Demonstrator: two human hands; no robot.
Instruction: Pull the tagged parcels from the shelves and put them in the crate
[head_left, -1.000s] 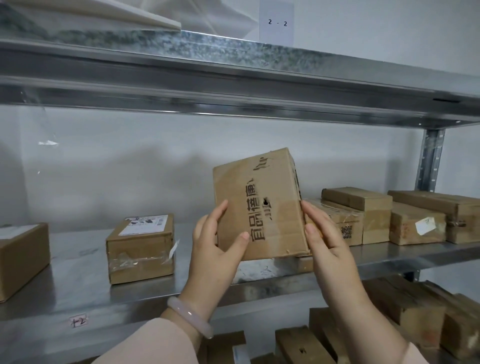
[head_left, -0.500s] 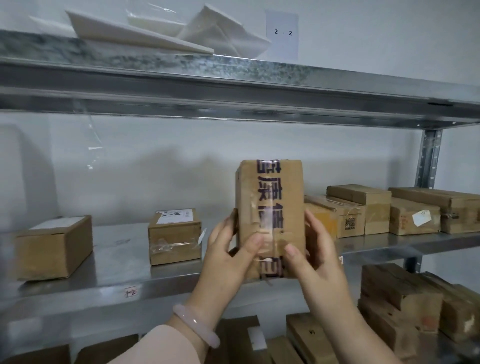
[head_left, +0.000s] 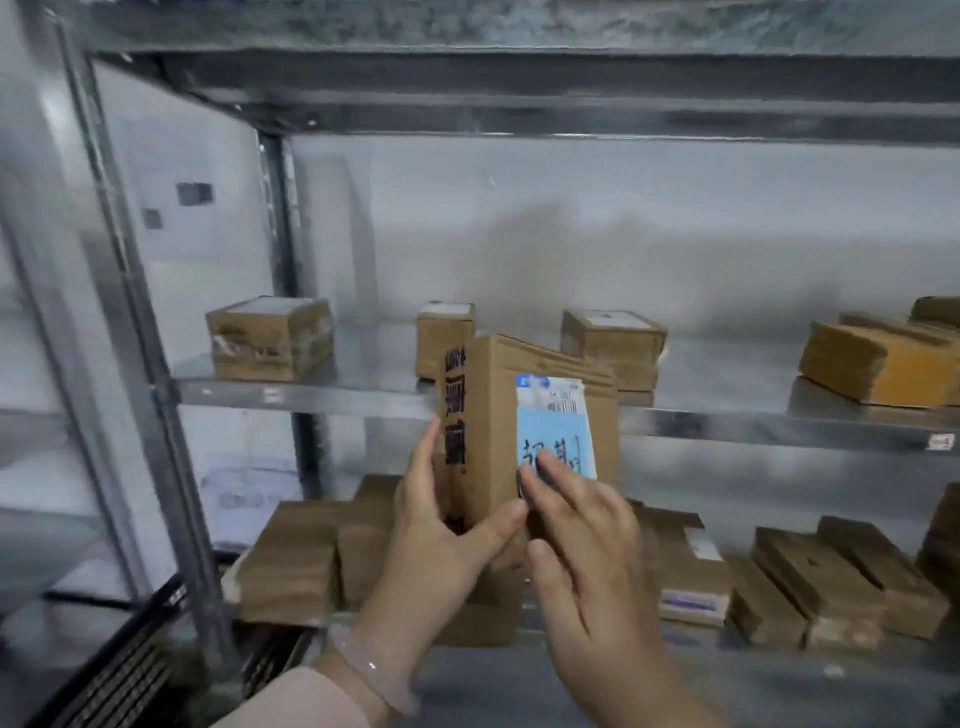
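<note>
I hold a brown cardboard parcel (head_left: 493, 415) upright in front of the middle shelf (head_left: 322, 396). A blue and white label (head_left: 556, 421) with a barcode faces me, and black printed characters run down the parcel's left side. My left hand (head_left: 441, 535) grips its lower left corner, thumb across the front. The fingertips of my right hand (head_left: 576, 551) rest on the bottom of the label. A black slatted crate (head_left: 130, 670) shows at the lower left, partly cut off by the frame.
Several taped brown boxes (head_left: 270, 335) stand apart on the middle shelf, some with white labels on top. More boxes (head_left: 831, 582) are packed on the lower shelf. A steel upright (head_left: 135, 332) runs down the left side. The picture is blurred by motion.
The parcel has been turned so its labelled face points at me. My view has swung left and down, bringing the shelf's left upright and the crate into sight.
</note>
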